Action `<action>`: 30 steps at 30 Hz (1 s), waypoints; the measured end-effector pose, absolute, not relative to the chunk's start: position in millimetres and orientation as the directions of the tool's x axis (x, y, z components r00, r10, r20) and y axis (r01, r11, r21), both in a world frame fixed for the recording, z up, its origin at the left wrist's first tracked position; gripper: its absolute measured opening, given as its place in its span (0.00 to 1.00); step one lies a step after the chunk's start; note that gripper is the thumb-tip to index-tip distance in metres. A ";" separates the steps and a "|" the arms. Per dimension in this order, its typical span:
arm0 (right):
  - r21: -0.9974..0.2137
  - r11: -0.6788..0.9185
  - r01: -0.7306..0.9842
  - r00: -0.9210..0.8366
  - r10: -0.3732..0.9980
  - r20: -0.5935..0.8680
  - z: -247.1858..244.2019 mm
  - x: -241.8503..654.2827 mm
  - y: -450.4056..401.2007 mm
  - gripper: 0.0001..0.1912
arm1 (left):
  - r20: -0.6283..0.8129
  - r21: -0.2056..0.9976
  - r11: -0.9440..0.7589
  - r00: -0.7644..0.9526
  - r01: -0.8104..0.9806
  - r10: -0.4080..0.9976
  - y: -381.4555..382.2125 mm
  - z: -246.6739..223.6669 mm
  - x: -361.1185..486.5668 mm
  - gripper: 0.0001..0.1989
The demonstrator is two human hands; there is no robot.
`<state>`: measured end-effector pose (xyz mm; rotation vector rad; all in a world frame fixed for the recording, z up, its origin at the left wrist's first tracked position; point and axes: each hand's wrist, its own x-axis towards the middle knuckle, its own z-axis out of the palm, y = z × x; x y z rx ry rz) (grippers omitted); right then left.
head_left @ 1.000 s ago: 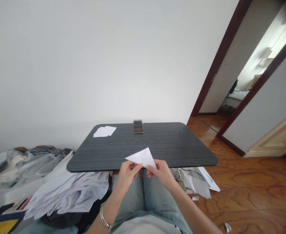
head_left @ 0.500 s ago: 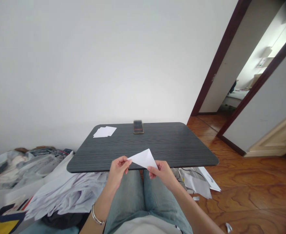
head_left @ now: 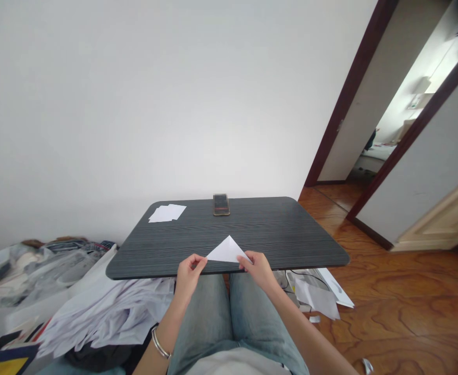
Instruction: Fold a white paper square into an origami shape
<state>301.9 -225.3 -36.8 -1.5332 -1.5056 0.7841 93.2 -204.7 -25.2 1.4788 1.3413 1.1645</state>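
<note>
A white sheet of paper (head_left: 227, 250), folded into a triangle, spans the gap between my hands at the table's near edge, its peak pointing away from me. My left hand (head_left: 190, 270) pinches the left corner between thumb and fingertips. On the opposite corner, my right hand (head_left: 255, 265) is closed with the thumb on top; the fingers beneath are partly hidden. Whether the paper rests on the dark table (head_left: 263, 229) or hovers just over it, I cannot tell.
Several white paper squares (head_left: 166, 213) lie at the table's back left. A phone-like device (head_left: 221, 204) stands at the back middle. Piled clothes (head_left: 111, 307) spread on the left. Loose papers and cables (head_left: 317, 294) sit below the table's right side, beside the wooden floor (head_left: 400, 312).
The paper triangle has turned and moved slightly away from me, so its lower edge now lies nearly level. Both hands still hold its corners; the right has shifted a little up.
</note>
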 end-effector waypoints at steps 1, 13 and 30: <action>-0.806 0.054 0.590 0.125 0.980 0.157 -39.6 303.8 -221.1 0.17 | 0.155 0.917 -0.155 0.030 0.368 0.987 -203.1 -27.7 93.2 0.12; -0.380 0.106 0.919 0.120 0.842 0.526 -54.5 307.7 -212.7 0.05 | 0.343 0.307 -0.192 0.080 0.932 0.936 -203.7 -31.5 103.7 0.05; -0.227 0.332 0.916 -0.158 0.816 0.556 -61.4 283.6 -251.4 0.14 | 0.476 0.177 -0.682 0.544 0.710 0.691 -228.9 -59.4 125.4 0.17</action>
